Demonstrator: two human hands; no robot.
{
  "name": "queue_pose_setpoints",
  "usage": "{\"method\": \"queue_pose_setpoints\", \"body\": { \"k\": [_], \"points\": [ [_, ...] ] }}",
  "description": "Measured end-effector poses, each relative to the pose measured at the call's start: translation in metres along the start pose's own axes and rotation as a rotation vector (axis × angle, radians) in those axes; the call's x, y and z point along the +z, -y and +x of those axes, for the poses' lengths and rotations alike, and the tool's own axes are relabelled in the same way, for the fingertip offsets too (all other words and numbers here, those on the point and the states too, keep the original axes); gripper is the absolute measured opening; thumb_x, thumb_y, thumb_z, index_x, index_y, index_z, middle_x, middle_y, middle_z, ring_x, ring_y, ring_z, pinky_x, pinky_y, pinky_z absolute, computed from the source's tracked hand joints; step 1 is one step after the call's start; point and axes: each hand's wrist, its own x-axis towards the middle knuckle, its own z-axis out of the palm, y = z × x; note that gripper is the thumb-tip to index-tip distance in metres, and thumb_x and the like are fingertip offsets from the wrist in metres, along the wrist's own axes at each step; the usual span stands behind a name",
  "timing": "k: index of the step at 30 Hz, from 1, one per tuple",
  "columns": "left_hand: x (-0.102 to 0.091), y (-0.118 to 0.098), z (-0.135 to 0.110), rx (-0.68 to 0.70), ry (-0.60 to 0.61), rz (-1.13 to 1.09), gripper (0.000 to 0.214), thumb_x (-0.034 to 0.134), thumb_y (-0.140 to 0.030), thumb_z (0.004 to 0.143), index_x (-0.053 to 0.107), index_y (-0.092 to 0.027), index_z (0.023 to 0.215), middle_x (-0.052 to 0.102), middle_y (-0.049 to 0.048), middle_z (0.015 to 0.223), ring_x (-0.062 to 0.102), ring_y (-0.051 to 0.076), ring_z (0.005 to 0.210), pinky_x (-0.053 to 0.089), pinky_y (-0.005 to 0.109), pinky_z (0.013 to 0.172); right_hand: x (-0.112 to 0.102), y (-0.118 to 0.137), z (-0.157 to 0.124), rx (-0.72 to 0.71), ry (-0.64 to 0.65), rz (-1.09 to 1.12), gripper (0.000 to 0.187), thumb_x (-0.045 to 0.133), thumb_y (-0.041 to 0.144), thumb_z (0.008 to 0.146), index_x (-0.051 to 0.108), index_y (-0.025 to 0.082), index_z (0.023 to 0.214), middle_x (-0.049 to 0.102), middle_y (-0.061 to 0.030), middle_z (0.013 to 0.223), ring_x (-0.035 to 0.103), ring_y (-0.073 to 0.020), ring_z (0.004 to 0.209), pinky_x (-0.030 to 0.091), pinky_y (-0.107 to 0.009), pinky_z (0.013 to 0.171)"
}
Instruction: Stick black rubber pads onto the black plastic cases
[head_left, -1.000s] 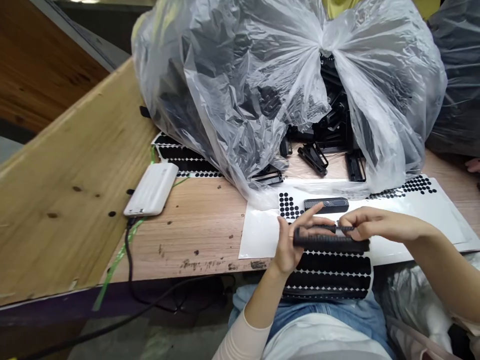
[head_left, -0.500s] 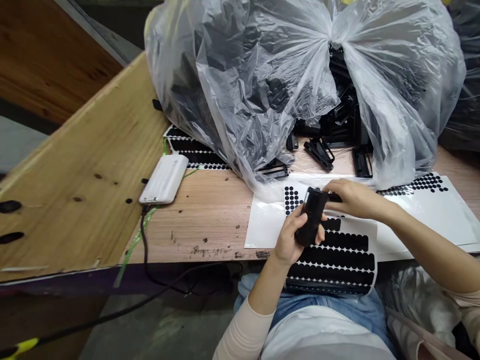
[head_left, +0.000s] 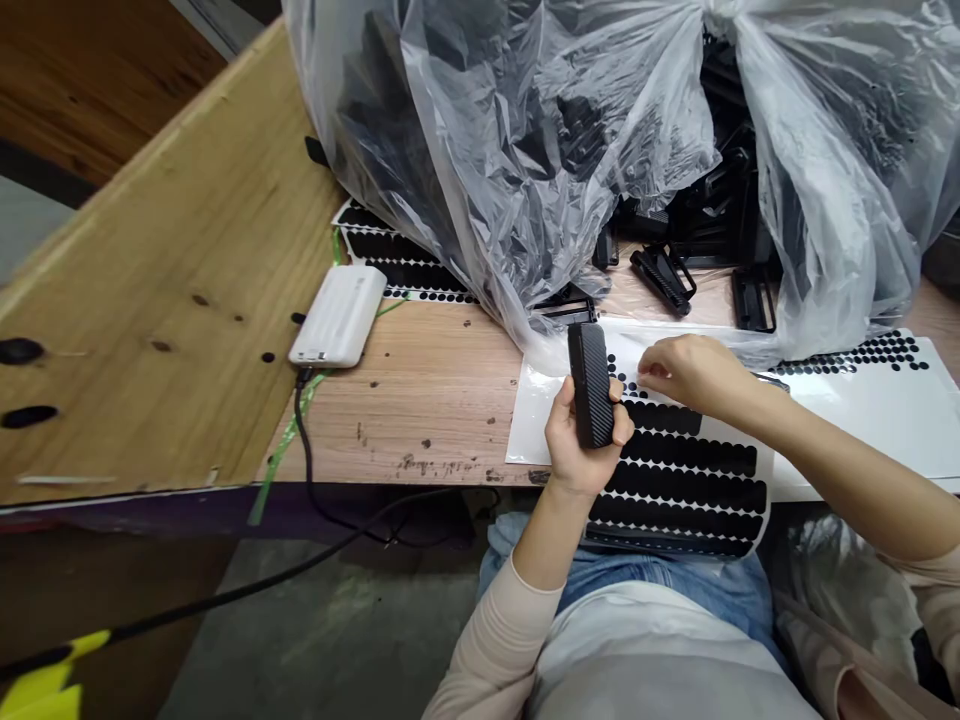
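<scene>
My left hand [head_left: 574,445] is closed around a black ribbed plastic bar [head_left: 590,384], held upright over the front edge of the table. My right hand [head_left: 690,370] rests on a white sheet of round black stickers [head_left: 682,470], fingers pinched together at a dot near the sheet's top; whether anything is in the pinch is hidden. The sheet overhangs the table edge onto my lap. Just right of that hand, a dark piece [head_left: 772,380] lies partly hidden behind my wrist.
A big clear plastic bag [head_left: 525,150] of black plastic parts fills the back of the table, with loose clips [head_left: 664,278] spilling from it. A white power bank [head_left: 339,316] with a black cable [head_left: 315,480] lies at the left. A slanted wooden board [head_left: 150,300] borders the left side. More sticker sheets [head_left: 390,262] lie under the bag.
My left hand turned the black bar from lying flat to standing upright. My right hand let go of the bar and moved down onto the sticker sheet. The camera view shifted downward.
</scene>
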Motion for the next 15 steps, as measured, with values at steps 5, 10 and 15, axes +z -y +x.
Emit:
{"method": "queue_pose_setpoints", "body": {
  "k": [5,10,15],
  "points": [
    [0.005,0.002,0.000,-0.016,-0.063,0.013,0.039,0.054,-0.050,0.104,0.062,-0.017,0.085,0.065,0.0037,0.087,0.050,0.007,0.048,0.043,0.023,0.048,0.005,0.012,0.018,0.000,0.054,-0.018,0.018,0.068,0.024,0.098,0.085,0.022,0.095,0.085,-0.0110,0.097,0.077,-0.0292,0.090,0.046,-0.035,0.072],
    [0.008,0.005,0.001,-0.016,-0.052,0.047,0.035,0.053,-0.047,0.103,0.067,-0.016,0.093,0.068,0.0053,0.092,0.056,0.010,0.052,0.047,0.025,0.049,0.004,0.012,0.020,0.016,0.064,0.019,0.018,0.068,0.024,0.095,0.084,0.020,0.088,0.084,-0.0134,0.092,0.076,-0.0304,0.089,0.046,-0.035,0.072],
    [0.006,0.013,0.001,-0.004,-0.018,0.142,0.044,0.062,-0.057,0.101,0.069,-0.014,0.097,0.071,0.0059,0.093,0.062,0.012,0.058,0.051,0.025,0.052,0.001,-0.010,0.013,0.019,0.085,0.344,0.016,0.075,0.034,0.093,0.080,0.021,0.085,0.081,-0.0048,0.083,0.072,-0.0204,0.077,0.049,-0.030,0.070]
  ]
}}
